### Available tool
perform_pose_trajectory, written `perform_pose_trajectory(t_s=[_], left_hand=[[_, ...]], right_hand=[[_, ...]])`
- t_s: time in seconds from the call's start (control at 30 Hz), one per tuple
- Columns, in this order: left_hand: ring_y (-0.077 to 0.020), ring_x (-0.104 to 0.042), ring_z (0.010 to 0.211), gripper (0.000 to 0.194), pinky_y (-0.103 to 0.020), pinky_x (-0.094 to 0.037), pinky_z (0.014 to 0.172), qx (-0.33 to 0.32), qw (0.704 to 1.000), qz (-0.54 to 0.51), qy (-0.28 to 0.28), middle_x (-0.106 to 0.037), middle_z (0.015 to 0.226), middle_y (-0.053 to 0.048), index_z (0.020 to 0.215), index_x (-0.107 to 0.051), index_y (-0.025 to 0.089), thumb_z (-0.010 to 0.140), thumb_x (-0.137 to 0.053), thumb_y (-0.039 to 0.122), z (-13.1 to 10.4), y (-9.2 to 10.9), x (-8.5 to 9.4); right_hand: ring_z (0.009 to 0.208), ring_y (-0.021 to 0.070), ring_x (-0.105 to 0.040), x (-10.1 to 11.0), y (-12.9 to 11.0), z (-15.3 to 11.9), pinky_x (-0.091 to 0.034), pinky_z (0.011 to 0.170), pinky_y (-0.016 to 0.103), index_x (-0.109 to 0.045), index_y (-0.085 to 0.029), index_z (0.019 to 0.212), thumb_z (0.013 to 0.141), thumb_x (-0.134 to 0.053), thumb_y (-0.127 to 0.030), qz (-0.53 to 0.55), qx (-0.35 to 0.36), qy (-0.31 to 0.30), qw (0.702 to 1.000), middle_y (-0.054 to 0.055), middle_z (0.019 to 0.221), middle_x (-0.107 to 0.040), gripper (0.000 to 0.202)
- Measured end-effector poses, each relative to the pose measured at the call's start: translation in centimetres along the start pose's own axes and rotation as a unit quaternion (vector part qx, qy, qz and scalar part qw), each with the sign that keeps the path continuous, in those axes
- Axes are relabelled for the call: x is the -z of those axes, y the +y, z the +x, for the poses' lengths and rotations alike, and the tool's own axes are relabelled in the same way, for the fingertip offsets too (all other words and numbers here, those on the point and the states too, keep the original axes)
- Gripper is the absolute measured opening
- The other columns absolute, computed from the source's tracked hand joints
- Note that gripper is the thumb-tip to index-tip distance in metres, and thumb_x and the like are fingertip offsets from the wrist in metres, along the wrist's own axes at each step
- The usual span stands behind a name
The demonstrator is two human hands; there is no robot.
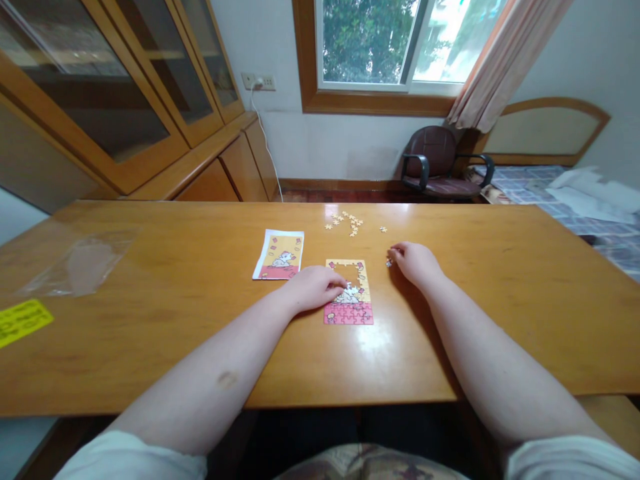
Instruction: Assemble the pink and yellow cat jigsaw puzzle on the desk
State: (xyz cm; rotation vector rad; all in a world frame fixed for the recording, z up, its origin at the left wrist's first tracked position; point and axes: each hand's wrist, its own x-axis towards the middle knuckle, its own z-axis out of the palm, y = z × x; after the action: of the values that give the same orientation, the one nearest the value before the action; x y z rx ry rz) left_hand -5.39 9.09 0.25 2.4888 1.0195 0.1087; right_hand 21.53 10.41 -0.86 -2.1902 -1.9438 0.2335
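Note:
A partly assembled jigsaw puzzle (349, 313) lies on the wooden table, pink at the bottom and yellow around a gap in its upper part. My left hand (316, 288) rests over the puzzle's left side, its fingers closed near the white figure; what they hold, if anything, is too small to make out. To the right of the puzzle, my right hand (414, 262) has its fingertips together at a few small pieces (389, 263), and whether one is pinched is unclear. A printed picture (280, 257) of the same design lies left of the puzzle. Several loose pieces (353, 222) are scattered beyond it.
A clear plastic bag (87, 263) and a yellow label (25, 323) lie at the left of the table (200, 360). One loose piece (383, 229) sits apart at the back. Past the far edge stand a chair (435, 160), a bed and a cabinet.

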Motion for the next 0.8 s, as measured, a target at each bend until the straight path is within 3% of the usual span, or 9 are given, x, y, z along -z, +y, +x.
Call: perform_pose_trajectory(t_s=[0.07,0.2,0.4,0.53,0.7,0.8], left_hand=[[-0.0196,-0.062,0.1,0.029,-0.031,-0.047,0.084,-0.003,1.0,0.001,0.002,-0.071,0.107,-0.001,0.107,-0.07,0.027,0.088,-0.048,0.033,0.0,-0.1,-0.1],[-0.0196,-0.063,0.099,0.029,-0.031,-0.047,0.084,-0.004,1.0,0.001,0.003,-0.071,0.107,-0.002,0.107,-0.07,0.026,0.088,-0.049,0.034,0.0,-0.1,-0.1],[-0.0197,-0.063,0.099,0.029,-0.032,-0.047,0.084,-0.005,1.0,-0.002,0.003,-0.071,0.107,-0.003,0.107,-0.07,0.025,0.089,-0.049,0.034,0.0,0.0,0.0],[-0.0192,-0.063,0.1,0.029,-0.031,-0.047,0.085,0.0,1.0,0.001,0.002,-0.071,0.108,-0.002,0.107,-0.07,0.026,0.088,-0.049,0.033,0.0,0.0,-0.1],[-0.0193,-0.062,0.1,0.029,-0.031,-0.047,0.085,-0.003,1.0,0.004,0.005,-0.071,0.107,-0.002,0.107,-0.07,0.026,0.088,-0.049,0.035,0.0,-0.2,-0.2],[-0.0191,-0.062,0.099,0.03,-0.03,-0.047,0.085,-0.005,1.0,0.005,0.006,-0.071,0.107,-0.002,0.107,-0.07,0.026,0.088,-0.049,0.035,0.0,-0.2,-0.2]], right_hand=[[0.095,0.0215,-0.063,0.1,0.3,-0.1,-0.045,0.08,0.028,-0.071,-0.021,0.106,0.087,-0.047,-0.028,0.021,0.019,0.0,1.0,0.008,0.107,-0.07,0.031],[0.091,0.0187,-0.063,0.2,1.0,0.0,-0.045,0.079,0.025,-0.074,-0.023,0.099,0.081,-0.055,-0.024,0.031,0.097,-0.055,0.993,0.006,0.107,-0.07,0.026],[0.076,0.0175,-0.064,0.2,0.7,0.0,-0.043,0.066,0.023,-0.075,-0.022,0.086,0.077,-0.063,-0.025,0.014,0.044,-0.088,0.995,0.005,0.087,-0.073,0.015],[0.073,0.0166,-0.063,0.4,0.3,-0.2,-0.043,0.064,0.023,-0.073,-0.02,0.077,0.076,-0.064,-0.023,0.0,0.051,-0.095,0.994,0.005,0.084,-0.072,0.01],[0.081,0.0152,-0.062,0.4,-0.1,-0.7,-0.044,0.072,0.022,-0.073,-0.022,0.093,0.078,-0.064,-0.028,0.018,0.112,-0.079,0.99,0.005,0.096,-0.069,0.019],[0.08,0.016,-0.062,0.4,-0.7,-1.0,-0.044,0.072,0.023,-0.074,-0.022,0.092,0.079,-0.064,-0.031,0.007,0.103,-0.081,0.991,0.005,0.094,-0.069,0.019]])
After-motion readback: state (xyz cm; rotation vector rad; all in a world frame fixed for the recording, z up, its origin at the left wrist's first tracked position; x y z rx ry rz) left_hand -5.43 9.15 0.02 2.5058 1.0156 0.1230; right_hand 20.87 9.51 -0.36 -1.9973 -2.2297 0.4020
